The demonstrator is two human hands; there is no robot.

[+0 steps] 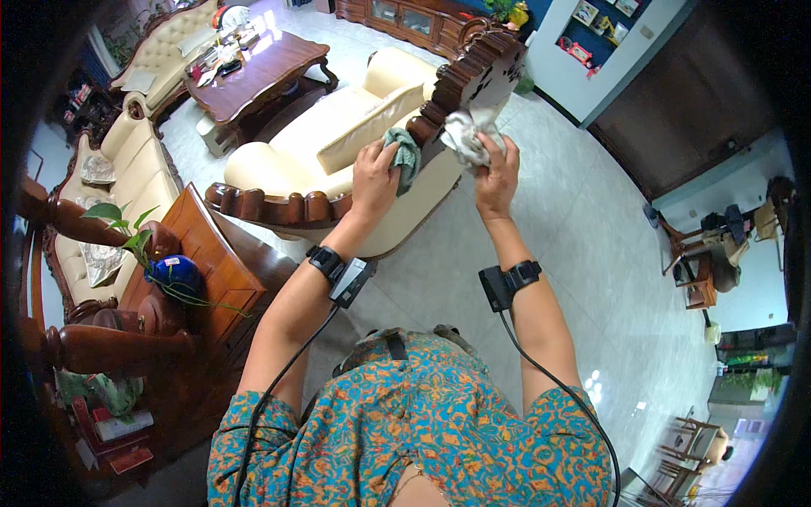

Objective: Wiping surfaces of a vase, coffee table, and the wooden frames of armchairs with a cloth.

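Note:
Both my arms reach forward to the carved wooden back of a cream sofa (pixel 355 127). In my left hand (pixel 374 179) is a bunched green cloth (pixel 404 159), held beside the dark wood trim (pixel 314 207). My right hand (pixel 497 173) grips a crumpled white-grey cloth (pixel 466 138) against or just in front of the trim's scalloped, darker stretch (pixel 473 80); whether it touches the wood I cannot tell. The fingers of both hands are closed round the cloths.
At left stands a wooden cabinet (pixel 221 262) with a blue pot (pixel 175 275) and trailing plant. Beyond the sofa are a carved coffee table (pixel 262 72) and another cream sofa (pixel 127 182). Chairs (pixel 688 448) stand at the lower right. Cables run from my wristbands.

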